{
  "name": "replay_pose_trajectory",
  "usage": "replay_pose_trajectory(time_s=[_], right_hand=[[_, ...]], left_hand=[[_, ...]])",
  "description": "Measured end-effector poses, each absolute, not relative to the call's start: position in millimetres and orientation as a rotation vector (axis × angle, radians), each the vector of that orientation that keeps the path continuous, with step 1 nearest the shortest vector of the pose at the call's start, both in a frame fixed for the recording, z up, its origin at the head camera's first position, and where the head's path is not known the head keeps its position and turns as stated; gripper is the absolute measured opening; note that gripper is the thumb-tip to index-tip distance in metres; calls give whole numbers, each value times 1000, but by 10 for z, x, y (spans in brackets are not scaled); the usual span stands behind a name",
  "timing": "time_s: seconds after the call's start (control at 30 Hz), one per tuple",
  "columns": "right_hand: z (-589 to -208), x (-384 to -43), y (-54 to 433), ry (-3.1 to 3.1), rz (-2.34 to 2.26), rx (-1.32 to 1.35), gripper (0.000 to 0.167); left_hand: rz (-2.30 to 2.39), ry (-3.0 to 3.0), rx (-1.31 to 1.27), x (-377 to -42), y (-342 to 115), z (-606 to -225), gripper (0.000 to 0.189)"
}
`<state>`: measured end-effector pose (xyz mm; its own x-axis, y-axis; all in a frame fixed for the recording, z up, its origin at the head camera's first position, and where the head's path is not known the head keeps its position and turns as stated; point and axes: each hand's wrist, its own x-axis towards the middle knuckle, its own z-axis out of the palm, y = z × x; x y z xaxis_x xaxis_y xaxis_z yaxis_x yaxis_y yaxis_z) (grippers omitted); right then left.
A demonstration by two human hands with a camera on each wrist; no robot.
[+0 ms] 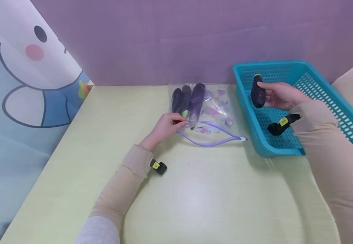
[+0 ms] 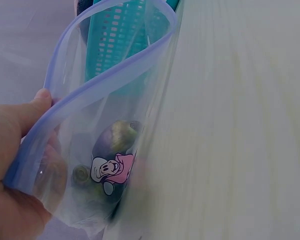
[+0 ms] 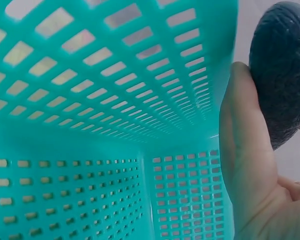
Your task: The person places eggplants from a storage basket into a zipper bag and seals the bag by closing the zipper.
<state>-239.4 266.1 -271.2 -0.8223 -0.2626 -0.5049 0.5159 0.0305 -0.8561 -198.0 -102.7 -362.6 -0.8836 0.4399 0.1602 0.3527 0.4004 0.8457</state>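
A clear zip bag [image 1: 213, 112] with a purple zip edge lies on the table, its mouth spread apart. Inside it, at the left, are three dark purple eggplants [image 1: 197, 100]. My left hand [image 1: 168, 125] pinches the left end of the bag's zip edge; the left wrist view shows the thumb over the rim of the bag [image 2: 110, 75]. My right hand [image 1: 281, 95] grips another eggplant [image 1: 257, 93] over the left part of a teal basket [image 1: 251, 132]. In the right wrist view this eggplant [image 3: 285, 70] is partly cut off by the frame edge.
The perforated basket stands at the right of the pale table [image 1: 219, 193], close beside the bag. A purple cloth wall [image 1: 164, 40] rises behind the table. At the left hangs a light-blue cloth [image 1: 11, 162] with a cartoon figure.
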Motion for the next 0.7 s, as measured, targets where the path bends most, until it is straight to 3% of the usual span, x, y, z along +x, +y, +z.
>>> replay_pose_trajectory(time_s=[0.43,0.7], right_hand=[[-2559,-2359,2521,1807,-1739,162,39],[-2482,-2293,2311,1977,-1532,1,78]], left_hand=[[1516,2557,730,-1989,-997,-3619,13],[1520,2550,713,-2000,-987,-3622,14]])
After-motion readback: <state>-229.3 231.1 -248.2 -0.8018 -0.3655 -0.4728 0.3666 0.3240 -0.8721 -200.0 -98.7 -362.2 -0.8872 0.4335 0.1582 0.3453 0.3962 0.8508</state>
